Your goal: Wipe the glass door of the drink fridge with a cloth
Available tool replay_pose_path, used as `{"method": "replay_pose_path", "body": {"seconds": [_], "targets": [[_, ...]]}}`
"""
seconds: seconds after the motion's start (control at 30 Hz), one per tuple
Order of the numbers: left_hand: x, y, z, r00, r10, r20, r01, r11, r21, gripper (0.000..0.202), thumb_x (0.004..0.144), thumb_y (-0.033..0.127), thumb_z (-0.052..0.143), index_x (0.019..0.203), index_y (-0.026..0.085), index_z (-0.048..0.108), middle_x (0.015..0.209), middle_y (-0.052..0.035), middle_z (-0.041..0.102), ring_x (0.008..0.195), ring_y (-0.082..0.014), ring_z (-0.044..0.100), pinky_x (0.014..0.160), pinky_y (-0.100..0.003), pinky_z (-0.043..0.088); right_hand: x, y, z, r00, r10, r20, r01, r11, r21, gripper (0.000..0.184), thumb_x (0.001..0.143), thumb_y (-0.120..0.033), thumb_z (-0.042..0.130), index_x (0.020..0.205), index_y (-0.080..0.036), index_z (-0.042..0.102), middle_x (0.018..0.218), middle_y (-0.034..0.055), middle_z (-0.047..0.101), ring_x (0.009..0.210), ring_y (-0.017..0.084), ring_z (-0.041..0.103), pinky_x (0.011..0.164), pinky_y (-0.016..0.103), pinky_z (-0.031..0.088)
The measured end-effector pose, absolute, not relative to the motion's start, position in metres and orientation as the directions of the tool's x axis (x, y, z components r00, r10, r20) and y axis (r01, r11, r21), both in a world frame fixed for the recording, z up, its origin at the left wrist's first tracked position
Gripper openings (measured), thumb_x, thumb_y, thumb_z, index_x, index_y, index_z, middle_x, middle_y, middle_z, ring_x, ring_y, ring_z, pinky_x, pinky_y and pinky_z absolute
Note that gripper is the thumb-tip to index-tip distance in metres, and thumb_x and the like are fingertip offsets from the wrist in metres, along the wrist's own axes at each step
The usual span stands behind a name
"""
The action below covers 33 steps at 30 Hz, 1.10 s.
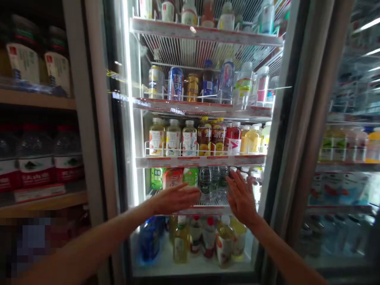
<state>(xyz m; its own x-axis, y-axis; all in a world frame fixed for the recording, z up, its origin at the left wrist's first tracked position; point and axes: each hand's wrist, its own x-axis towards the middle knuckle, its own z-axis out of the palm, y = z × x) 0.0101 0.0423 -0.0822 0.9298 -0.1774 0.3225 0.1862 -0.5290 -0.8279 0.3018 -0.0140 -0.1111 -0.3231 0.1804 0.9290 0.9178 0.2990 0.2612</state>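
Note:
An open drinks fridge stands before me, its wire shelves (pixel 202 160) full of bottles and cans. My left hand (pixel 178 198) reaches in from the lower left, fingers stretched flat, near the green and red cartons (pixel 172 177) and dark water bottles (pixel 205 181) on the third shelf. My right hand (pixel 241 196) is raised beside it, palm open and fingers spread, in front of the white-capped bottles (pixel 254 180) at that shelf's right end. Neither hand holds anything.
The glass door (pixel 115 118) stands open at the left. Left of it, wooden shelves (pixel 38 99) carry large water bottles. A second, closed fridge (pixel 350 150) is at the right. The fridge's bottom level holds several bottles (pixel 208 237) and a blue jug (pixel 150 237).

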Motion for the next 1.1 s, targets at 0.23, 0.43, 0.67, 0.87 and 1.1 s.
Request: {"method": "replay_pose_path", "body": {"seconds": [0.23, 0.43, 0.67, 0.87, 1.1], "targets": [[-0.058, 0.039, -0.094, 0.874, -0.126, 0.469, 0.347, -0.514, -0.785, 0.028, 0.089, 0.019, 0.044, 0.112, 0.027, 0.058, 0.135, 0.0025, 0.051, 0.136, -0.0133, 0.028, 0.116, -0.039, 0.011, 0.256, -0.004, -0.105, -0.387, 0.137, 0.912, 0.863, 0.402, 0.306, 0.067, 0.085, -0.014, 0.045, 0.145, -0.022, 0.019, 0.149, 0.0101, 0.029, 0.139, 0.023, 0.023, 0.113, 0.05, 0.018], [-0.09, 0.049, -0.07, 0.853, -0.027, 0.521, 0.458, -0.441, -0.772, 0.034, 0.09, 0.02, 0.044, 0.121, 0.032, 0.052, 0.137, 0.0017, 0.048, 0.134, -0.0117, 0.032, 0.116, -0.041, 0.007, 0.238, 0.002, -0.091, -0.412, 0.097, 0.906, 0.836, 0.436, 0.333, 0.066, 0.085, -0.014, 0.045, 0.145, -0.025, 0.019, 0.15, 0.0085, 0.027, 0.138, 0.024, 0.026, 0.112, 0.052, 0.02], [-0.109, 0.04, -0.092, 0.669, -0.014, 0.743, 0.691, -0.357, -0.629, 0.029, 0.088, 0.02, 0.047, 0.114, 0.03, 0.057, 0.129, -0.0009, 0.057, 0.134, -0.0147, 0.033, 0.115, -0.042, 0.013, 0.231, 0.0, -0.081, -0.425, 0.059, 0.903, 0.822, 0.443, 0.358, 0.068, 0.085, -0.014, 0.044, 0.145, -0.026, 0.017, 0.152, 0.0066, 0.021, 0.138, 0.023, 0.025, 0.113, 0.05, 0.018], [-0.124, 0.046, -0.078, 0.705, 0.05, 0.708, 0.679, -0.337, -0.652, 0.037, 0.091, 0.021, 0.042, 0.125, 0.032, 0.048, 0.133, -0.0018, 0.053, 0.133, -0.0109, 0.033, 0.115, -0.041, 0.009, 0.229, 0.003, -0.075, -0.426, 0.059, 0.903, 0.814, 0.46, 0.355, 0.066, 0.085, -0.014, 0.044, 0.145, -0.027, 0.02, 0.152, 0.0062, 0.022, 0.139, 0.023, 0.024, 0.113, 0.05, 0.018], [-0.106, 0.042, -0.093, 0.577, -0.008, 0.817, 0.776, -0.307, -0.551, 0.034, 0.088, 0.023, 0.047, 0.121, 0.031, 0.052, 0.132, -0.0015, 0.054, 0.134, -0.0123, 0.031, 0.114, -0.037, 0.017, 0.214, 0.003, -0.08, -0.444, 0.054, 0.894, 0.792, 0.49, 0.364, 0.067, 0.085, -0.013, 0.044, 0.145, -0.026, 0.017, 0.152, 0.0073, 0.021, 0.139, 0.022, 0.022, 0.113, 0.05, 0.017]]}}
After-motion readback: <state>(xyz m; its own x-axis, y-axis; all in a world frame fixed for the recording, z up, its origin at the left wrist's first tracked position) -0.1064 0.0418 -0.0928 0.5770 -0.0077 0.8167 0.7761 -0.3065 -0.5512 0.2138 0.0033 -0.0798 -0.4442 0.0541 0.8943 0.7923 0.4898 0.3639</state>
